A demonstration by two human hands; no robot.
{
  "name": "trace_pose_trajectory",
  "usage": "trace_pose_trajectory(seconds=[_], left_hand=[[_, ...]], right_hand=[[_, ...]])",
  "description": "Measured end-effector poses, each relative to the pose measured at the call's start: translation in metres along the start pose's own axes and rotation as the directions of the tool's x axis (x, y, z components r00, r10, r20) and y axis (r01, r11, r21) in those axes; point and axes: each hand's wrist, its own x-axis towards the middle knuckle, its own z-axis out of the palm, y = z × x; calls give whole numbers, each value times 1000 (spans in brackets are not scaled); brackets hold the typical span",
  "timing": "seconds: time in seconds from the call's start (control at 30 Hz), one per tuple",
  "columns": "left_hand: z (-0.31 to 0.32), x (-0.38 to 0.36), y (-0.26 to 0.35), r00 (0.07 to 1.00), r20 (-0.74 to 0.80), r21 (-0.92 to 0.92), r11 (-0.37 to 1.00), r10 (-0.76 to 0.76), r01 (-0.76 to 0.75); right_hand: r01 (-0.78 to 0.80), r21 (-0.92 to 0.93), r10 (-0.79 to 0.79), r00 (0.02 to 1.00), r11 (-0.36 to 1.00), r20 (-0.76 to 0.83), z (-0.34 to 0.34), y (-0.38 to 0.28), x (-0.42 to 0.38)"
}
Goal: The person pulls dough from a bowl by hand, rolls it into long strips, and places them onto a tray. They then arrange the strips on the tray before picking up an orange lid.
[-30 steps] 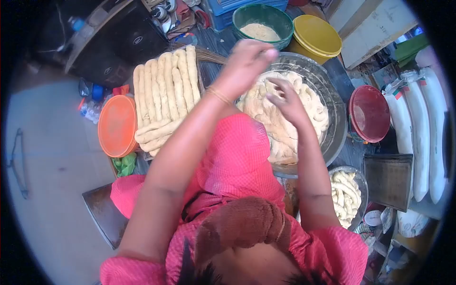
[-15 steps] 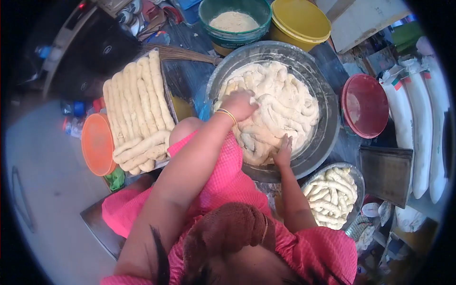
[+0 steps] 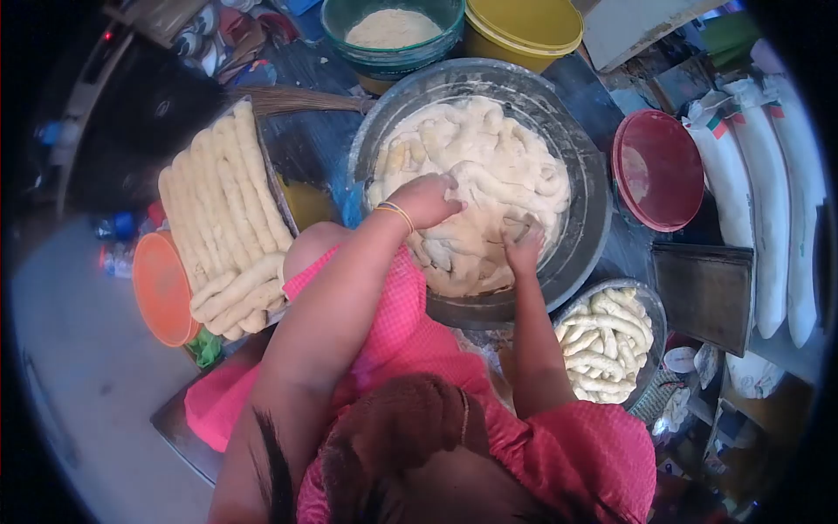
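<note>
A wide dark basin (image 3: 594,223) holds floured, pale dough (image 3: 502,170) in thick folds and coils. Over the near left part of it is my left hand (image 3: 425,199), a thin yellow band at the wrist, its bent fingers apart. My right hand (image 3: 524,244) hovers at or just above the dough's right side, fingers curved with a gap between them. Neither hand has a visible piece of dough in it. Between the hands, the surface looks smoother and slightly darker. Whether the fingertips touch the dough is hard to make out.
Long dough ropes (image 3: 218,192) lie on a tray at left, beside an orange tub (image 3: 161,288). Twisted dough pieces fill a bowl (image 3: 656,341) at right. A green tub (image 3: 332,35) of flour, yellow bucket (image 3: 524,39), red tub (image 3: 659,170), broom (image 3: 305,99) and dark trays (image 3: 703,293) surround the basin.
My left hand has drawn back from deeper in the dough. My right hand has risen slightly, its spread fingers now curved. The whole view has shifted, moving the surroundings leftward and up.
</note>
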Motion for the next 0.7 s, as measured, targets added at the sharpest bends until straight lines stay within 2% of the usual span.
trace_pose_trajectory(seconds=[0.03,0.07,0.13,0.17,0.23,0.3,0.37,0.4,0.47,0.5,0.53,0.57,0.6,0.63,0.67,0.7], left_hand=[[3,0,-2,999,37,2,1000,12,-12],[4,-1,-4,997,71,5,1000,22,-22],[7,-3,-5,996,86,5,1000,17,-17],[5,-2,-5,995,97,4,1000,18,-19],[5,-1,-6,995,101,21,1000,14,-16],[6,-1,-7,994,108,32,999,14,-18],[7,1,-8,993,105,41,998,49,-53],[7,2,-8,993,103,41,998,50,-55],[8,2,-7,992,113,56,997,49,-55],[8,3,-7,992,113,56,997,50,-56],[11,5,-9,993,110,69,996,45,-53],[12,7,-11,993,107,81,995,41,-50],[8,7,-5,993,109,80,996,39,-48],[1,5,5,977,153,-25,988,-145,151],[-5,6,11,925,212,-116,931,-316,345],[-5,7,8,924,214,-114,931,-317,346]], right_hand=[[-32,-30,30,996,999,-89,-2,-5,11],[-29,-26,27,995,999,-91,1,-3,25],[-248,-31,228,928,968,-296,2,9,47],[-242,-24,225,929,970,-294,7,20,56],[-348,97,360,918,932,-165,12,25,64],[-380,33,380,910,924,-165,0,21,64],[-398,-64,401,915,915,54,-10,21,66],[-396,-64,399,915,916,52,-11,20,63],[-123,-196,94,984,973,-149,-11,11,48],[-123,-195,94,984,973,-150,-9,3,42],[-84,55,91,988,995,-128,-9,-13,34],[-45,303,82,991,952,-108,-8,-32,26],[9,377,30,995,926,-98,-5,-53,14],[61,449,-21,996,892,-92,-3,-79,0],[167,376,-150,986,911,-74,-12,-114,-15],[188,491,-212,977,851,-8,-20,-151,-34]])
